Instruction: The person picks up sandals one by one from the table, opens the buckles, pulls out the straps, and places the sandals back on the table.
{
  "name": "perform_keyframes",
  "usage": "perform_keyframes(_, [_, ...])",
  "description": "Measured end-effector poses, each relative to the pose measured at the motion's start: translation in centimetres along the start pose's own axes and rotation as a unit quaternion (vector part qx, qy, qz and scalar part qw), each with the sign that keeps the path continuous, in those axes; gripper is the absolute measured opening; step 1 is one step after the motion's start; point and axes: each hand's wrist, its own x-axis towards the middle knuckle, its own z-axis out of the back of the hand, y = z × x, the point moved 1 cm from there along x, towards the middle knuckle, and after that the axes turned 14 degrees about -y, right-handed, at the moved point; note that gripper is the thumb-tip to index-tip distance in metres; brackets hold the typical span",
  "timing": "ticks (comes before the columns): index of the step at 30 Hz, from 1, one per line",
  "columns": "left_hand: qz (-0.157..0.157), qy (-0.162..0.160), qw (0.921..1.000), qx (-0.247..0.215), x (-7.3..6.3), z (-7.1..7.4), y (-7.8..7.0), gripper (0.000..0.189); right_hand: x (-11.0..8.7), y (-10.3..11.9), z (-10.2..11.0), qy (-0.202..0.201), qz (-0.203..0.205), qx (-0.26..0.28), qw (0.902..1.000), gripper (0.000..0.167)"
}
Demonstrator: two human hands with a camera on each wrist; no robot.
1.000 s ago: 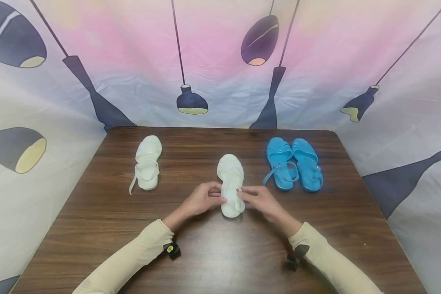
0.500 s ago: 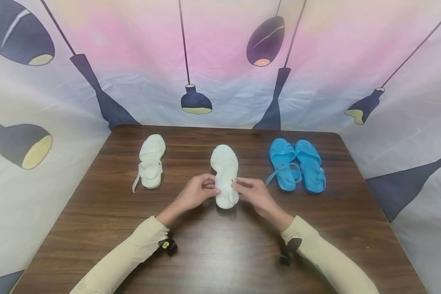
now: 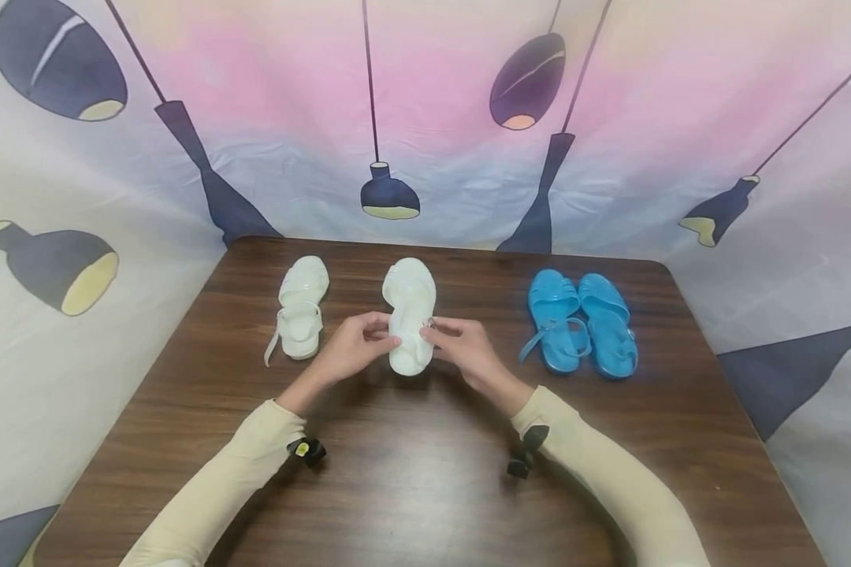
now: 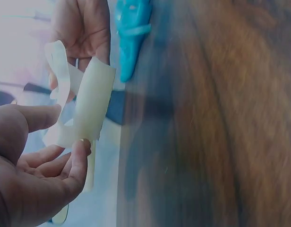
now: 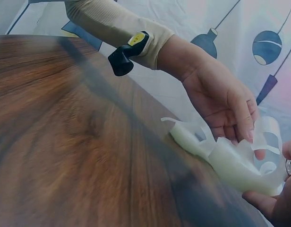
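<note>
Between my two hands, a white sandal [image 3: 406, 287] is held by its heel part with its toe pointing away; it looks slightly raised, with a shadow at its heel. My left hand [image 3: 351, 346] pinches its left edge, thumb on top. On the opposite edge, my right hand [image 3: 470, 352] pinches near the small buckle [image 3: 430, 323]. The left wrist view shows the sandal's heel [image 4: 94, 99] and loose strap [image 4: 62, 71] from behind. A second white sandal [image 3: 303, 283] lies on the table to the left, its strap hanging out at the side.
A pair of blue sandals [image 3: 555, 295] lies side by side on the right of the brown wooden table [image 3: 411, 472]. Behind the table's far edge hangs a backdrop cloth [image 3: 291, 102] printed with lamps. Small black devices [image 3: 307, 451] are strapped at both wrists.
Both hands have carried the white sandal left and away from me, nearer the other white sandal. The grip looks the same. The head view has shifted slightly left.
</note>
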Motion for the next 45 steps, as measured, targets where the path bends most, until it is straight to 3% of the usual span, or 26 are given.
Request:
perform_keyframes(9, [-0.010, -0.009, 0.9998, 0.013, 1.2, 3.3, 1.2, 0.042, 1.7, 0.8, -3.2, 0.019, -0.001, 0.023, 0.9996, 0.045])
perform_keyframes(14, [-0.028, -0.042, 0.9982, 0.034, 1.5, 6.3, 1.8, 0.047, 2.8, 0.8, -5.0, 0.027, -0.002, 0.040, 0.9988, 0.044])
perform_keyframes(20, [-0.035, -0.113, 0.9855, 0.121, 1.5, 10.3, 3.2, 0.049, 4.0, 0.5, -6.9, 0.030, -0.006, 0.047, 0.9984, 0.045])
perform_keyframes(25, [-0.022, -0.149, 0.9740, 0.169, 1.4, 12.5, 5.3, 0.053, 5.0, 0.0, -8.3, 0.029, -0.008, 0.049, 0.9983, 0.044])
perform_keyframes(34, [0.044, -0.152, 0.9732, 0.166, 0.8, 13.9, 8.2, 0.059, 5.6, -1.0, -10.3, 0.036, -0.020, 0.063, 0.9972, 0.043])
perform_keyframes(39, [0.078, -0.144, 0.9748, 0.151, 0.8, 14.1, 8.7, 0.059, 5.8, -1.5, -10.9, 0.038, -0.034, 0.065, 0.9966, 0.044])
perform_keyframes(45, [0.113, -0.109, 0.9743, 0.161, 0.8, 13.8, 8.7, 0.065, 5.9, -1.8, -11.3, 0.032, -0.048, 0.057, 0.9967, 0.041])
